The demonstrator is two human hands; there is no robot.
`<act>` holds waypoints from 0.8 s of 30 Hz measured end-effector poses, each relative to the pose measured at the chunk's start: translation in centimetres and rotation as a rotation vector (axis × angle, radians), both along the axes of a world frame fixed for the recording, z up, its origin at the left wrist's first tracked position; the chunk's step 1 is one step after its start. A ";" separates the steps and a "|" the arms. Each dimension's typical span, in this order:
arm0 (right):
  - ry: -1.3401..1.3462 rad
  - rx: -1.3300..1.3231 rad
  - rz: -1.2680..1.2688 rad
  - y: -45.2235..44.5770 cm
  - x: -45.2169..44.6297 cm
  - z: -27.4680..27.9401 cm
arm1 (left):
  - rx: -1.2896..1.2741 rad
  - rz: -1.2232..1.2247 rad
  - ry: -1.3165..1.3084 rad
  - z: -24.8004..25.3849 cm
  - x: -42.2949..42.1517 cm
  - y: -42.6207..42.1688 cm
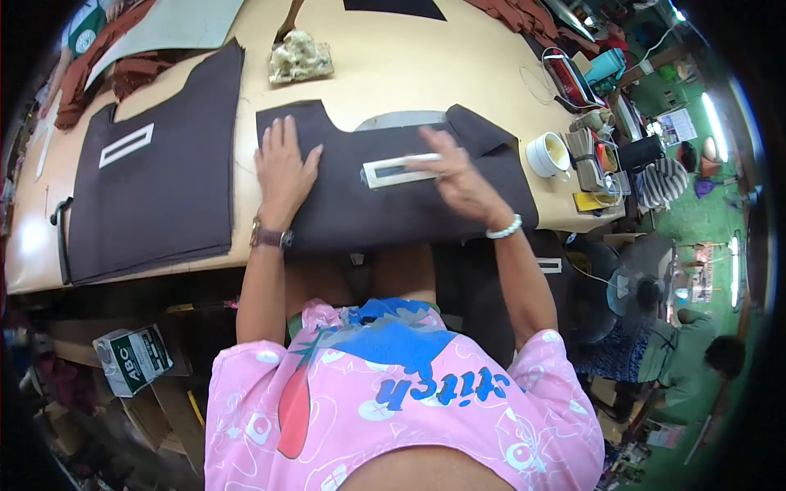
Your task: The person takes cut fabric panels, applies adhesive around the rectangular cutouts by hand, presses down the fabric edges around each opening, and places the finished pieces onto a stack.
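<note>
At the left edge of my view, a dark curved object [60, 217] lies on the bench [393, 57], just beside a stack of dark cloth pieces [164, 204] with a slim pale frame [127, 151] on its upper part. Above that stack, in the upper left of the frame, I see reddish-brown cloth [98, 74] and a pale sheet [180, 33]; below the bench, at lower left, sits a green-and-white box [135, 360]. Moving right, I have the left hand [282, 172] palm down near the centre, its fingers spread flat on the dark panel [352, 213], a watch [273, 238] at its wrist. Above it, in the upper middle, a lumpy cream mass [300, 57] stands on the bench. The panel covers the middle of the frame, near its front edge, with its upper right corner folded; on it lies a second pale frame, the slotted one [399, 178]. The right hand [467, 180], well apart from the left, hangs at the slotted one's right end with fingers loosely extended; it is blurred, and I cannot tell whether it touches. A white bracelet [504, 228] rings that wrist. Right of the panel stands a white cup [547, 155], and at far lower right I make out another person [696, 352] in a greyish-green top.
</note>
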State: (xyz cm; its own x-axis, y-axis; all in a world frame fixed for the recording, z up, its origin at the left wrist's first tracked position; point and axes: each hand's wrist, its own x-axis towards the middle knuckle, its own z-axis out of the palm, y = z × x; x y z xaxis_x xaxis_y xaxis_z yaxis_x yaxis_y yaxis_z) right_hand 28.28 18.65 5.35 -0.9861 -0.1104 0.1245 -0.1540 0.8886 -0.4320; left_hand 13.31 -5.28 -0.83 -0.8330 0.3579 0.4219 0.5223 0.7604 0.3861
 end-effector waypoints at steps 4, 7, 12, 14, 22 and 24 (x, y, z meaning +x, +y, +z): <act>0.188 0.545 -0.547 8.0 1.3 0.3 | -0.145 0.137 -0.065 1.2 1.1 -2.4; 0.187 0.677 -0.648 13.5 0.7 -2.8 | -0.101 0.115 -0.009 -0.1 1.2 -3.2; -0.005 0.238 -0.723 14.8 -2.0 -1.4 | 0.145 0.073 -0.156 2.0 1.0 -1.9; 0.297 0.004 -0.806 14.3 -2.6 -0.2 | 0.315 0.115 -0.204 4.1 1.1 -1.5; 0.897 -0.526 -0.903 12.6 2.4 2.6 | 0.933 -0.116 0.027 10.9 2.6 -0.3; 0.801 -0.621 -1.004 12.3 7.0 2.9 | 0.998 -0.290 -0.168 12.2 5.1 2.0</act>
